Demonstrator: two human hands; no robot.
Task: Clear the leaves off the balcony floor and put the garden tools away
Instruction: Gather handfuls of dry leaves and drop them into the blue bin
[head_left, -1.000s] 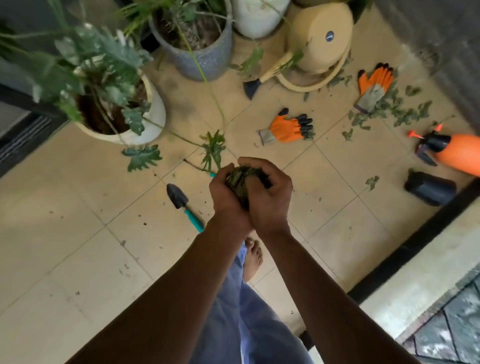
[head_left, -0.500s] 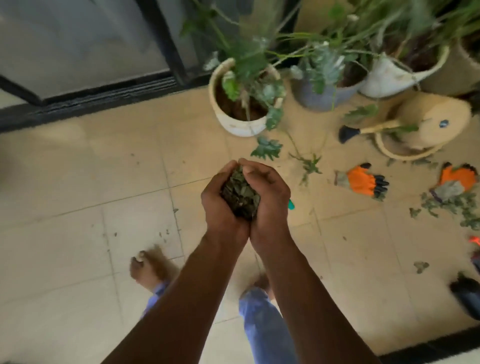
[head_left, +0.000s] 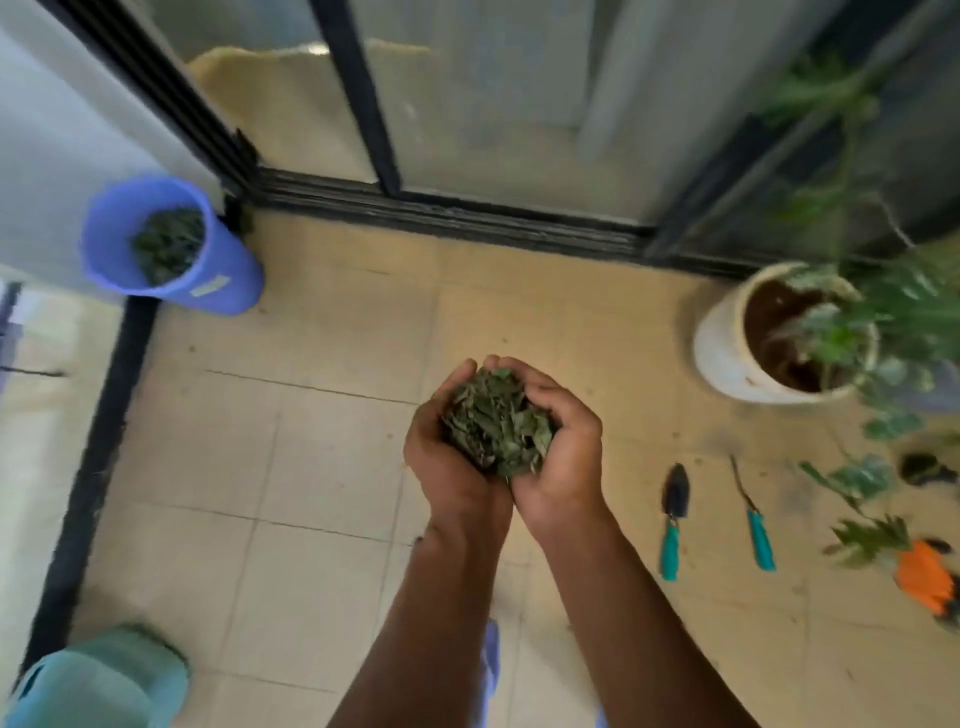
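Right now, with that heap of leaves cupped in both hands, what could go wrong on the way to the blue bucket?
The leaves are heaped loosely between the left hand and right hand, so bits may spill onto the floor. The blue bucket stands some way off to the left. The trowel lies close by, a possible trip hazard.

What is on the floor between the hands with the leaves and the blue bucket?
Only bare tiles, in the head view. The hands cup the leaves; the bucket, upper left, already has leaves inside.
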